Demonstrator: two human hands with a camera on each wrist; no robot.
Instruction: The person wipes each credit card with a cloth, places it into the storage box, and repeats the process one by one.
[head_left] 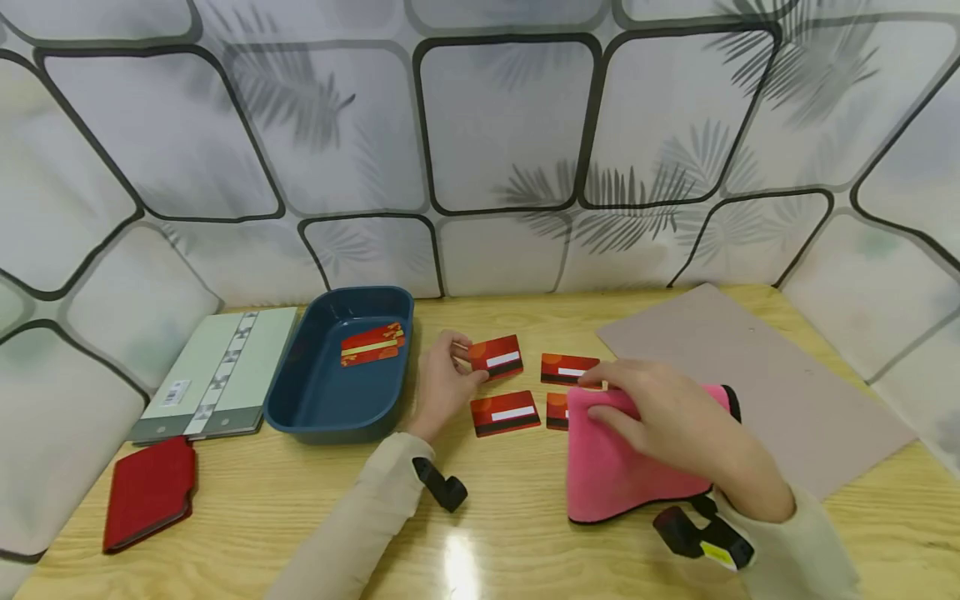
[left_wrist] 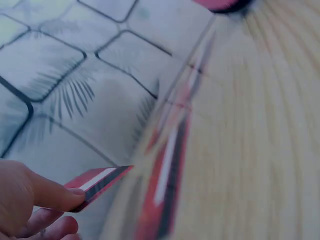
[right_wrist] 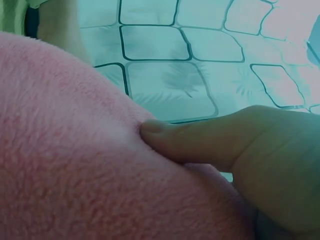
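Observation:
My left hand (head_left: 441, 385) pinches a red card (head_left: 497, 357) with a white strip and a dark band. In the left wrist view, the thumb lies on top of this card (left_wrist: 102, 181) at its near corner. A similar card (head_left: 506, 415) lies on the table just below it. To the right lie a third red card (head_left: 561, 367) and another red card (head_left: 557, 411), the latter partly covered by a cloth. My right hand (head_left: 682, 421) grips this pink fuzzy cloth (head_left: 611, 479) with dark edging by its upper edge, thumb pressed into the pile.
A dark blue tub (head_left: 330, 429) left of my left hand holds red-and-gold cards (head_left: 372, 345). Beyond it lies a pale green folder (head_left: 168, 362), with a red booklet (head_left: 150, 493) in front. A greyish-pink sheet (head_left: 765, 375) spreads at the right. A patterned curtain (head_left: 510, 125) surrounds the table.

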